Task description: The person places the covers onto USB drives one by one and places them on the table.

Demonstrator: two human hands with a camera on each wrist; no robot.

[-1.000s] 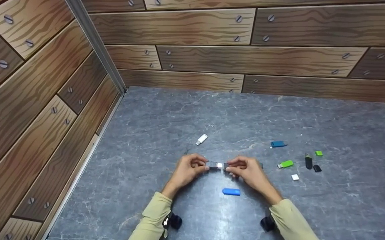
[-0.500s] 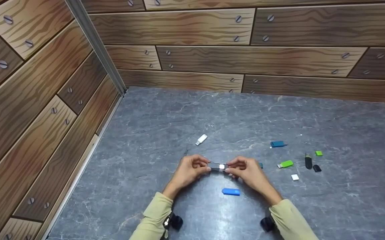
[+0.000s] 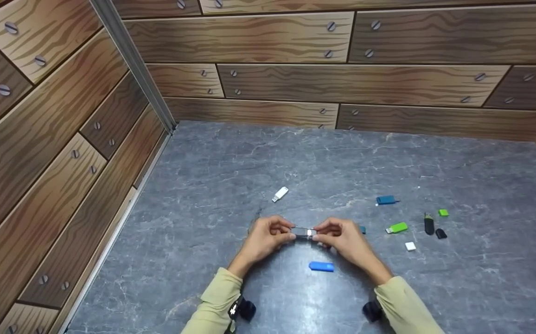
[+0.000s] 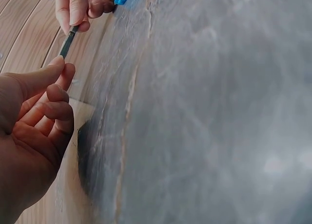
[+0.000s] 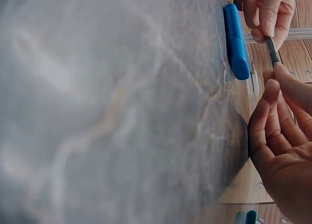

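A dark USB stick point(image 3: 301, 232) with a bright metal part toward its right end spans the space between both hands. My left hand point(image 3: 266, 236) pinches its left end between thumb and index finger. At the other end, the thumb and index finger of my right hand point(image 3: 341, 235) pinch it, covering that tip. In the left wrist view the USB stick point(image 4: 68, 42) shows edge-on as a thin dark bar. Nearest to the hands on the table lies a blue USB stick point(image 3: 322, 266). A teal piece point(image 3: 363, 230) peeks out behind the right hand, mostly hidden.
Beyond the left hand lies a white USB stick point(image 3: 280, 194). To the right are a teal USB stick point(image 3: 386, 200), a green one point(image 3: 397, 228), a black one point(image 3: 429, 224), and green point(image 3: 443, 212), black point(image 3: 441, 233) and white point(image 3: 410, 246) caps. Wood-patterned walls point(image 3: 268, 41) border the table.
My left hand has shifted slightly right toward the right hand, and the visible stretch of the USB stick between them is shorter. The things on the table have stayed put.
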